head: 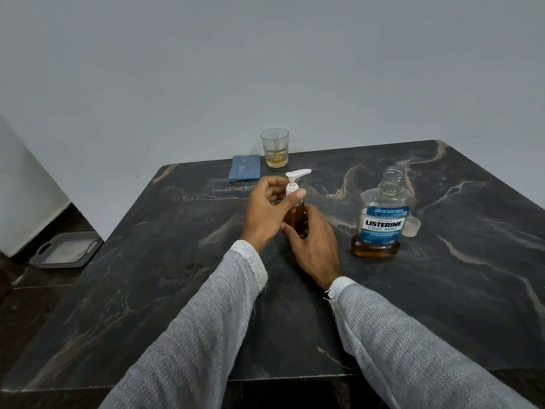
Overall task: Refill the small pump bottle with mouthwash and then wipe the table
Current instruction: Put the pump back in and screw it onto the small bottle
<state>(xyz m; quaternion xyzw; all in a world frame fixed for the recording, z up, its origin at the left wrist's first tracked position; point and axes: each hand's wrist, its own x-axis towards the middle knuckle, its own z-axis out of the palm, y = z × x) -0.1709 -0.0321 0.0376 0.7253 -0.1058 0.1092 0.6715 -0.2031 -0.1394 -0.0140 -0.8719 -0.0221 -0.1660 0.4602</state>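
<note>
Nearest, two grey knitted sleeves [206, 314] with frayed pale cuffs, reaching across a dark polished stone desk [147, 290] veined in tan and white. Mid-desk, small pump bottle [295, 214] upright, amber liquid showing through clear plastic, white pump head [298, 173] seated on top with its spout aimed right. Right hand [314, 246] curled round the lower body of the bottle, steadying it; left hand [267, 214] pinching the white collar, thumb laid across the front. Probably the pump being screwed home. Risk here: crooked threading on smooth plastic, leaving a leaky cap; too hard a twist with a loose lower grip, tipping the narrow bottle and spilling over the slick stone; an accidental press on the pump head, squirting liquid rightward. Just right, well apart from the hands, mouthwash bottle [382, 219], broad-shouldered clear plastic with a blue label, neck open, only a shallow amber layer left in the base. Uncapped and light, so easily knocked by the right elbow or sleeve. Its translucent cap [413, 227] lying just beside it on the far right side, rim up. Farther back, at the desk's far edge, a folded blue ribbed cloth [244, 172], soft and flat, untouched, and beside it a faceted drinking glass [275, 148] holding a little amber liquid. Off left on the floor, a grey plastic tray [66, 250] with slotted handles.
</note>
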